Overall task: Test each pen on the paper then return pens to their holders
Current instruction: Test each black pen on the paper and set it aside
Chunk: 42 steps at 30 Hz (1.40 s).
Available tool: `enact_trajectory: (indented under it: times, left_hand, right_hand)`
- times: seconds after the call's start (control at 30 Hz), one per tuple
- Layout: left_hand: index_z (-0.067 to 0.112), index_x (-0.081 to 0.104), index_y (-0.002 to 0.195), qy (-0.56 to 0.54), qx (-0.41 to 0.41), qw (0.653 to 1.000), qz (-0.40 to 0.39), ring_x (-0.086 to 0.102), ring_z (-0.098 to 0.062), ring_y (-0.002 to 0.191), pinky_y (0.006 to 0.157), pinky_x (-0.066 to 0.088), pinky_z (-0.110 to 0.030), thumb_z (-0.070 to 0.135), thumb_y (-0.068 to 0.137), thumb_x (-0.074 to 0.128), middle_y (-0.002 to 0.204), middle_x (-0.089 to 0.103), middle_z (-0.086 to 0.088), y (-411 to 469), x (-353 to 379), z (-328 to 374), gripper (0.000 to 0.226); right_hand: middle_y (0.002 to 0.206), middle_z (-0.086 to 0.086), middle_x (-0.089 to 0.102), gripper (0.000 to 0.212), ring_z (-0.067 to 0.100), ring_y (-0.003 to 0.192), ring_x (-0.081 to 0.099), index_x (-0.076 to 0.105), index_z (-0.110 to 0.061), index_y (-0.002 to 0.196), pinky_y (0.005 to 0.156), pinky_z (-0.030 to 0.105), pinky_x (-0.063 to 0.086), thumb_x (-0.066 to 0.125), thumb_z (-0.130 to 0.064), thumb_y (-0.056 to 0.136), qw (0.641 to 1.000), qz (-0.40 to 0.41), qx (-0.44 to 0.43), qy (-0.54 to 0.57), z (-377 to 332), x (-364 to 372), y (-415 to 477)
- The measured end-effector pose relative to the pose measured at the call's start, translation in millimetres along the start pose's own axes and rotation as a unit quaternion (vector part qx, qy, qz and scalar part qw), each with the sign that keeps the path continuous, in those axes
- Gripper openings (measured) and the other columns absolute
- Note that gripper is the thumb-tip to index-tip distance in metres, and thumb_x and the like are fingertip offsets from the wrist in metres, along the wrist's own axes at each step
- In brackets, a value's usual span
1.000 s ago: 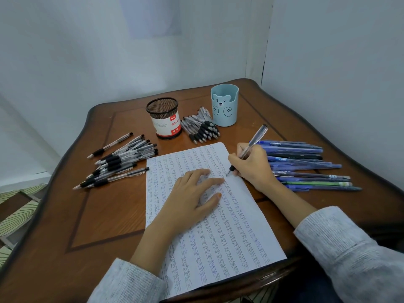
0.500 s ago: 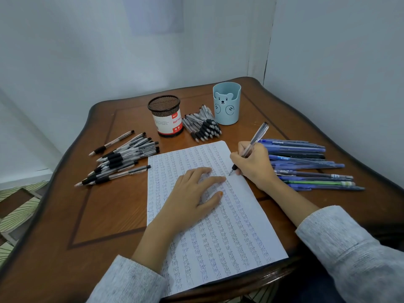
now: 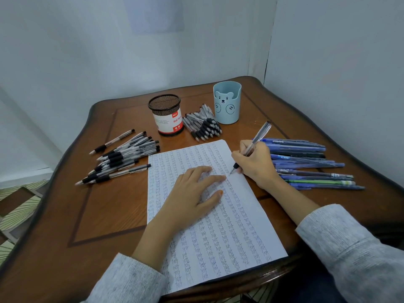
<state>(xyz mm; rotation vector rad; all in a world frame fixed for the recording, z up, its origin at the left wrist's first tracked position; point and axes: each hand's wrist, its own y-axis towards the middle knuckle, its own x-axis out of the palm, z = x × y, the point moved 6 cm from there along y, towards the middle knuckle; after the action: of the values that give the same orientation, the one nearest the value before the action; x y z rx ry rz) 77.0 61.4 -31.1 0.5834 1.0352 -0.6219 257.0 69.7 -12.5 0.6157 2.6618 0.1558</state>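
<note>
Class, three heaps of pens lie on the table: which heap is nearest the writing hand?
The blue heap, beside the right hand; the two black-gripped heaps lie farther off.

Wooden table (image 3: pixel 98 215); white walls (image 3: pixel 87 51); patterned floor (image 3: pixel 17 206)

- Likely a home room: wooden table (image 3: pixel 109 215) is standing in a corner of plain white walls (image 3: pixel 87 51).
- Patterned floor tiles (image 3: pixel 19 206) are showing left.
</note>
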Motion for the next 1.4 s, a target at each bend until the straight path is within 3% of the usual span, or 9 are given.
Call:
enact_trajectory:
  times: [0.4, 0.47, 0.57, 0.73, 0.93, 1.13, 1.4]
  left_hand:
    - [0.047, 0.045, 0.133, -0.005, 0.005, 1.000, 0.006, 0.023, 0.000, 0.131, 0.104, 0.014, -0.021, 0.062, 0.089, 0.027, 0.142, 0.033, 0.017, 0.3, 0.2, -0.4, 0.051]
    - [0.047, 0.045, 0.133, -0.005, 0.006, 1.000, 0.010, 0.023, 0.001, 0.132, 0.105, 0.015, -0.021, 0.060, 0.091, 0.030, 0.142, 0.033, 0.017, -0.1, -0.2, 0.1, 0.047]
    - [0.047, 0.045, 0.133, -0.009, 0.007, 1.000, 0.013, 0.022, 0.000, 0.132, 0.105, 0.014, -0.021, 0.054, 0.094, 0.037, 0.142, 0.033, 0.017, -0.3, -0.7, 0.2, 0.041]
    - [0.037, 0.050, 0.131, -0.030, 0.003, 0.999, 0.038, 0.032, -0.001, 0.127, 0.103, 0.021, -0.021, 0.046, 0.096, 0.046, 0.138, 0.040, 0.016, -1.4, -7.5, 2.7, 0.037]
    - [0.025, 0.057, 0.124, -0.019, -0.029, 0.991, 0.125, 0.044, -0.005, 0.116, 0.097, 0.030, -0.022, 0.033, 0.095, 0.051, 0.125, 0.053, 0.010, -3.8, -28.5, -2.0, 0.031]
    - [0.027, 0.054, 0.128, 0.016, -0.046, 0.994, 0.099, 0.041, -0.004, 0.119, 0.098, 0.027, -0.022, 0.031, 0.096, 0.051, 0.127, 0.050, 0.013, -6.2, -37.5, -18.3, 0.032]
    - [0.034, 0.051, 0.127, -0.001, -0.089, 0.993, 0.081, 0.036, 0.002, 0.113, 0.093, 0.024, -0.021, 0.035, 0.096, 0.050, 0.122, 0.042, 0.023, -3.0, -48.1, -47.2, 0.031]
  right_hand:
    - [0.058, 0.009, 0.047, 0.031, 0.009, 0.045, 0.052, 0.044, -0.010, 0.061, 0.044, 0.013, 0.041, 0.060, -0.003, 0.087, 0.999, 0.009, -0.011, -0.036, 0.8, 1.3, -0.4]
    - [0.055, 0.007, 0.046, 0.031, 0.008, 0.040, 0.050, 0.043, -0.009, 0.062, 0.039, 0.014, 0.038, 0.058, -0.002, 0.088, 1.000, 0.003, 0.007, 0.004, 1.4, 0.4, -0.6]
    - [0.053, 0.007, 0.051, 0.031, 0.005, 0.032, 0.040, 0.043, -0.008, 0.065, 0.033, 0.015, 0.030, 0.054, -0.004, 0.093, 0.987, -0.014, 0.051, 0.151, 3.7, -0.1, -0.9]
    - [0.055, 0.001, 0.048, 0.026, 0.005, 0.039, 0.042, 0.045, -0.013, 0.096, 0.043, 0.015, 0.036, 0.041, -0.039, 0.100, 0.992, -0.068, -0.009, 0.107, -6.5, 6.1, -5.1]
    - [0.049, -0.001, 0.052, 0.024, 0.007, 0.041, 0.047, 0.053, -0.015, 0.117, 0.049, 0.018, 0.043, 0.047, -0.030, 0.099, 0.992, -0.100, -0.041, 0.068, -9.1, 9.8, -7.1]
    - [0.050, 0.004, 0.049, 0.031, 0.009, 0.041, 0.044, 0.056, -0.014, 0.112, 0.047, 0.017, 0.041, 0.032, -0.032, 0.104, 0.992, -0.075, -0.048, 0.088, -11.9, 6.2, -9.8]
    - [0.046, -0.005, 0.051, 0.025, 0.011, 0.037, 0.042, 0.054, -0.007, 0.104, 0.049, 0.027, 0.041, 0.045, -0.029, 0.100, 0.989, -0.101, -0.037, 0.099, -13.9, 8.6, -12.0]
